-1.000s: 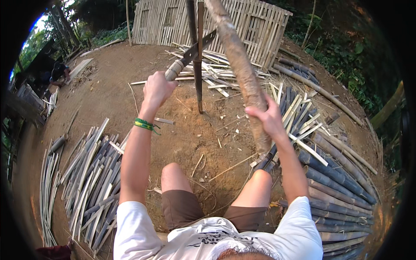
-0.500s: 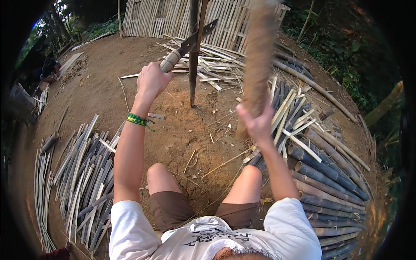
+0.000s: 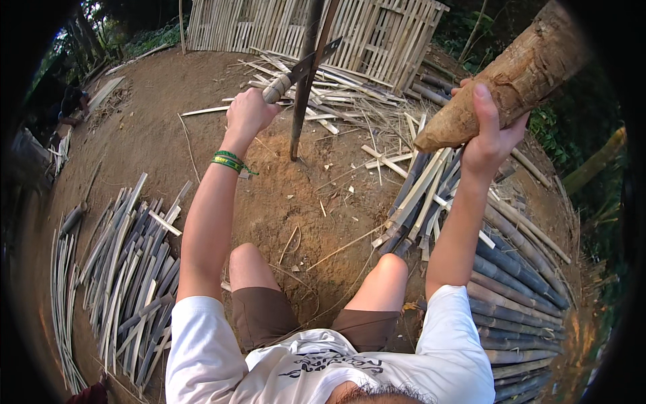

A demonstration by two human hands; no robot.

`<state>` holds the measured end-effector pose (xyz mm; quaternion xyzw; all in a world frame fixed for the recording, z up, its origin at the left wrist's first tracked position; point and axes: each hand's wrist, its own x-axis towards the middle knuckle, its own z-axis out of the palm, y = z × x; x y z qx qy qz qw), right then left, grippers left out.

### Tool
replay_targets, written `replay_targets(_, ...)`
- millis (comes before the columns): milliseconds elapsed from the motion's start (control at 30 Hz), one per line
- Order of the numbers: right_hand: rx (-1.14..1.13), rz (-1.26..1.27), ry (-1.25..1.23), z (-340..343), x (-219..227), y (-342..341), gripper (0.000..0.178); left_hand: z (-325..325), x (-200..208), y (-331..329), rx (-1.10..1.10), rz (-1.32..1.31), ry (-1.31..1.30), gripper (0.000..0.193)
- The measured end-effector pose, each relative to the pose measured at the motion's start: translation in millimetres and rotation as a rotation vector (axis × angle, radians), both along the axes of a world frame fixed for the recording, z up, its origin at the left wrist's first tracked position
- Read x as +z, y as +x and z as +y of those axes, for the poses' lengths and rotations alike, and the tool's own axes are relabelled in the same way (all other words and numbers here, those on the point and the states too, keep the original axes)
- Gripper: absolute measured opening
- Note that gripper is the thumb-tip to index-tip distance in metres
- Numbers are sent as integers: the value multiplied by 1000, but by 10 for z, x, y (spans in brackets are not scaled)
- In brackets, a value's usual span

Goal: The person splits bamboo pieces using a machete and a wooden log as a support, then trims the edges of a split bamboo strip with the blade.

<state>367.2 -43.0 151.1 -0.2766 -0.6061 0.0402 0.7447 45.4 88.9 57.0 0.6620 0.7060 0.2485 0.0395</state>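
My left hand (image 3: 250, 118) is wrapped round the pale wooden handle of a machete (image 3: 301, 69). Its dark blade lies across an upright bamboo pole (image 3: 301, 118), wedged in the split between the two halves at the top. The pole's foot rests on the dirt in front of me, leaning slightly. At upper right, my right hand (image 3: 494, 138) grips a thick, rough wooden log (image 3: 505, 77) by its tapered end. The log is tilted up and away to the right, apart from blade and pole.
Split bamboo strips (image 3: 131, 269) are piled at left. More strips (image 3: 431, 188) and long bamboo poles (image 3: 518, 303) lie at right. A slatted bamboo panel (image 3: 377, 40) stands at the back, with loose slats (image 3: 336, 94) before it. Another person (image 3: 73, 104) is at far left.
The log has swung right, away from the pole, and now tilts outward in my right hand. My left hand and the machete have shifted slightly right. The pole leans a little more.
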Motion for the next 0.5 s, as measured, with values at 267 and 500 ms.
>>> replay_targets(267,212,-191,-1425,457,-2539,-333,106,266,-265,129,38,37,-92,44)
replay_targets(500,-226,-415,-1771,-608,-4315,-609,105,150,-550,-45,183,-59,-110,41)
